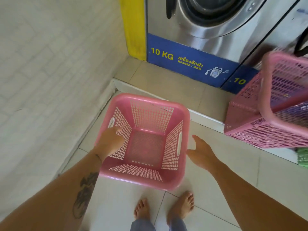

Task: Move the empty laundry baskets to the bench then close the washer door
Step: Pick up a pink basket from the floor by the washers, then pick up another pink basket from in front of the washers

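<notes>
your left hand [110, 140] reaches over the left rim into the empty pink basket [145, 179] on the floor tiles [216, 180], fingers loosely curled against its inner wall, gripping nothing. your right hand [200, 151] hangs spread wide just beside the basket's right side. behind stands the washer [191, 30]; at right two more pink baskets [266, 130] sit stacked on the step

We see the steel washer's round door opening [215, 12] cut by the top edge, and the stacked pink mesh baskets [275, 114] cut at right.
</notes>
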A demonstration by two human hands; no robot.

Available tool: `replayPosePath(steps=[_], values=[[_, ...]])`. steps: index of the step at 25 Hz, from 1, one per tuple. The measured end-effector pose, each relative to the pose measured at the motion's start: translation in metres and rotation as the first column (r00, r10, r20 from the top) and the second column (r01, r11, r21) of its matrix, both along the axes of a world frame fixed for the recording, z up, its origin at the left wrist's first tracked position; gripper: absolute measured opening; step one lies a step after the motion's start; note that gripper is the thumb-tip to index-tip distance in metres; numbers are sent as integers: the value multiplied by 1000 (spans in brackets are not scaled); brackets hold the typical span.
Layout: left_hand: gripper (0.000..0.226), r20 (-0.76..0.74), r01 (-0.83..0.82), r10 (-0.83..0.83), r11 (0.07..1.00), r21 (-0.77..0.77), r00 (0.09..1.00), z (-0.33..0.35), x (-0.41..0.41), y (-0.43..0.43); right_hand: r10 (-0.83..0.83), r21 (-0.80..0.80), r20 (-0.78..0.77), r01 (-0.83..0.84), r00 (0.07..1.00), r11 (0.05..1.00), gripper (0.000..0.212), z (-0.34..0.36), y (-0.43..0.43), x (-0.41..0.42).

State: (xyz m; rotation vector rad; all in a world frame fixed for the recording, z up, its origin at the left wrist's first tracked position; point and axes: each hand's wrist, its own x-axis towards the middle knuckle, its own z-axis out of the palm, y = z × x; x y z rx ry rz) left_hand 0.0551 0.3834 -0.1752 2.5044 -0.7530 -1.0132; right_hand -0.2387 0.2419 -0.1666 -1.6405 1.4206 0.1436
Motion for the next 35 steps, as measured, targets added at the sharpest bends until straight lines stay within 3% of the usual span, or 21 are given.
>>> replayPosePath(steps=[1, 3, 6, 8, 10, 14, 17, 22, 27, 31, 35], values=[[51, -22, 34, -35, 999, -32, 999, 19, -11, -5, 8, -13, -30, -8, 1000, 1000, 76, 22, 0, -3], [48, -27, 126, -130, 987, -101, 991, 68, -34, -16, 25, -39, -33, -26, 999, 999, 78, 70, -3, -14], [40, 30, 321, -321, 933, -160, 947, 134, -70, -43, 9, -76, -10, -9, 1000, 997, 66, 138, -11, -44], [36, 80, 405, -397, 893, -195, 914, 177, -98, -68, -17, -143, -4, 16, 1000, 990, 44, 189, -20, -76], [30, 110, 447, -434, 853, -271, 894, 220, -129, -96, -40, -231, -5, 38, 999, 972, 31, 233, -38, -113], [32, 131, 504, -493, 785, -360, 860, 289, -204, -160, 38, -358, -103, -72, 994, 931, 36, 300, -79, -203], [31, 181, 554, -527, 745, -371, 830, 313, -268, -216, 11, -428, -128, -66, 992, 901, 36, 326, -112, -278], [34, 223, 596, -553, 734, -325, 803, 319, -367, -289, 13, -459, -120, -67, 993, 886, 35, 343, -174, -388], [23, 217, 575, -536, 791, -207, 816, 301, -431, -336, -69, -403, -103, 22, 992, 915, 46, 334, -234, -455], [53, 287, 495, -442, 856, -148, 850, 275, -454, -368, -119, -395, -159, 48, 980, 917, 46, 299, -281, -476], [61, 366, 453, -403, 889, -61, 839, 225, -457, -418, -119, -312, -209, 49, 971, 949, 44, 246, -330, -478]])
